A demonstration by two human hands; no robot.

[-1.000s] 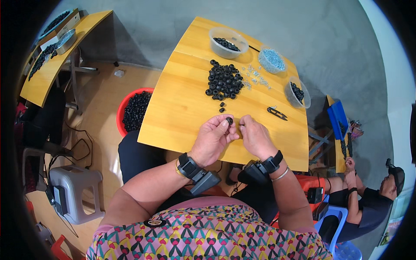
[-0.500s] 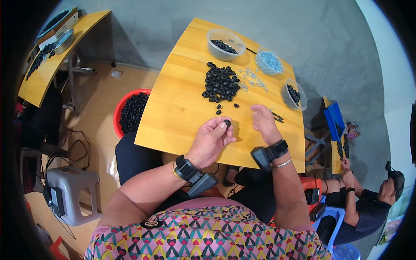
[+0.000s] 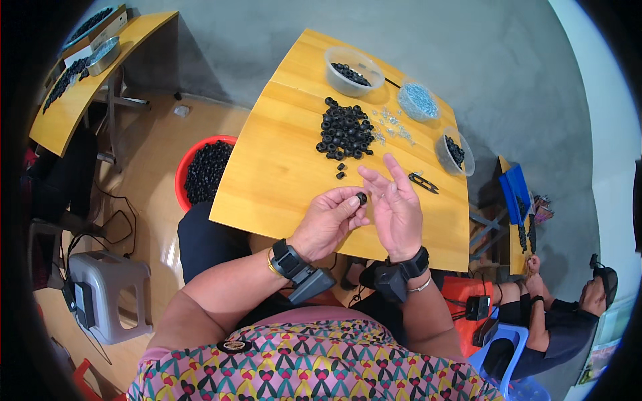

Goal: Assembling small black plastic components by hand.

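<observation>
My left hand [image 3: 334, 217] pinches a small black bead-like round piece [image 3: 362, 198] between thumb and fingertips, above the near part of the wooden table [image 3: 267, 180]. Close beside it, palm turned up, my right hand [image 3: 396, 214] has its fingers spread, with the tips near the held piece. Whether something tiny lies at its thumb is too small to tell. Beyond both hands sits a pile of similar black round pieces [image 3: 346, 130], many with a hole. Two loose ones [image 3: 341, 171] lie nearer me. Black thread snips [image 3: 424, 183] rest to the right of my right hand.
Small clear pieces [image 3: 394, 127] are scattered by the pile. Plastic tubs hold black pieces [image 3: 334, 80] and light-blue bits [image 3: 418, 101]; another tub [image 3: 468, 160] stands at the right edge. A red basin [image 3: 184, 177] of black pieces is left. A co-worker [image 3: 555, 327] sits at right.
My right hand has moved left and turned palm up, coming close to my left hand. The left hand has shifted slightly right, still pinching the black piece.
</observation>
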